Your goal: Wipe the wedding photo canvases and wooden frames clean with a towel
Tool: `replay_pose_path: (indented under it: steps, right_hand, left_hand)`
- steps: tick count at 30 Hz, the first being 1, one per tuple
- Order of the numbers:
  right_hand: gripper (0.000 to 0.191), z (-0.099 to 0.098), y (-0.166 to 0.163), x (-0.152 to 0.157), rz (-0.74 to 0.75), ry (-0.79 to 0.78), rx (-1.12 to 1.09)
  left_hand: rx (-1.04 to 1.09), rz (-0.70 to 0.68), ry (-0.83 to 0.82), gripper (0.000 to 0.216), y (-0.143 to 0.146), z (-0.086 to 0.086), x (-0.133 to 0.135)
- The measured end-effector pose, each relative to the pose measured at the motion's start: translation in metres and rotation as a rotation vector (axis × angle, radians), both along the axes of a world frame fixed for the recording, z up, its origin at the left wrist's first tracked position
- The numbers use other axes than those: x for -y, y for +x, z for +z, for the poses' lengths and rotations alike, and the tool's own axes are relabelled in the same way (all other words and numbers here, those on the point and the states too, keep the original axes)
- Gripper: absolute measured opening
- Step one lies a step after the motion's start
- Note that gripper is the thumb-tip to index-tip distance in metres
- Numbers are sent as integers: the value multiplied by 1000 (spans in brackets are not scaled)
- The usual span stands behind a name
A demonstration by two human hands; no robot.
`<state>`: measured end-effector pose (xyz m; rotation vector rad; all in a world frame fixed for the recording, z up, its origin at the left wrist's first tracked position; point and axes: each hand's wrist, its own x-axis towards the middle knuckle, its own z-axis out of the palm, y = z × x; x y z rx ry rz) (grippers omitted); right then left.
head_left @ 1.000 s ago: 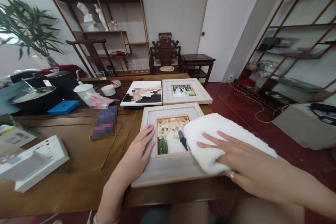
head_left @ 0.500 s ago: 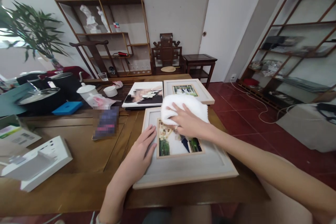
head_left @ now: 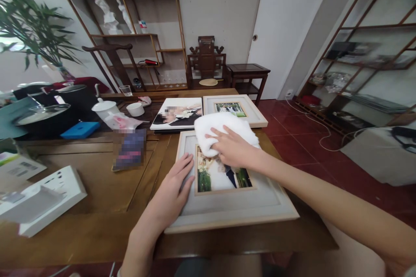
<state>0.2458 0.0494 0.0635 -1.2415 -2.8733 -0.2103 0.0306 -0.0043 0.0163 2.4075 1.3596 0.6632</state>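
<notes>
White and fluffy, the cloth [head_left: 224, 126] lies over the upper edge of the nearest framed picture [head_left: 227, 206] on the table [head_left: 100, 231], hiding the top of its photo and, in this view, part of the frame behind [head_left: 251, 104]. The right hand [head_left: 232, 146] rests on it, fingers apart; the thumb is out of sight, so whether it grips cannot be told. The left hand [head_left: 175, 185] lies flat, slightly spread, on the frame's left side, grasping nothing. Farther left, a packet [head_left: 131, 150] (pixelated) is unreadable. A second ago the cloth covered the frame's right side; now its lower right corner shows.
</notes>
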Motion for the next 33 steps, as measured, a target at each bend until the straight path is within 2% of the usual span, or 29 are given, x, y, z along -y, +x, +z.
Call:
replay_pose_path:
  steps: [5, 8, 11, 13, 17, 19, 21, 22, 23, 25, 27, 28, 30, 33]
  right_hand:
    - [33, 10, 44, 11, -211, -7, 54]
    - [32, 16, 61, 19, -278, -3, 79]
    - [31, 17, 58, 40, -260, -2, 74]
    - [31, 16, 49, 64, -214, -29, 53]
    - [28, 26, 40, 121, -103, -213, -55]
    - [28, 37, 44, 135, -96, -328, -119]
    - [30, 48, 54, 133, -142, -352, -180]
    - [31, 52, 59, 126, -185, -289, -215]
    - [30, 54, 65, 117, -230, -162, -253]
    - [29, 52, 75, 94, -274, 210, -314]
    - [27, 44, 82, 72, -234, 530, -305]
    - [26, 38, 84, 63, -196, 603, -270]
    - [24, 22, 85, 50, -136, 570, -173]
    - [26, -4, 81, 37, -96, 337, -93]
  left_hand:
    - [10, 9, -6, 43, 0, 0, 0]
    - [0, 9, -12, 43, 1, 1, 0]
    - [-6, 5, -12, 44, 2, 2, 0]
    - [-4, 4, -10, 44, 2, 2, 0]
    - [-5, 2, -3, 43, 2, 0, -1]
    - [-14, 1, -7, 45, 2, 0, -1]
    - [-23, 0, -15, 46, 2, 0, -1]
    - [-26, 2, -20, 47, 2, 0, -1]
    - [-29, 5, -26, 47, 2, 1, 0]
    - [-37, 12, -35, 47, 2, 2, 0]
    - [-43, 17, -40, 47, 2, 3, 0]
    - [-43, 17, -42, 47, 2, 3, 0]
    - [-36, 17, -39, 46, 2, 3, 0]
    - [-22, 15, -30, 45, 2, 3, 0]
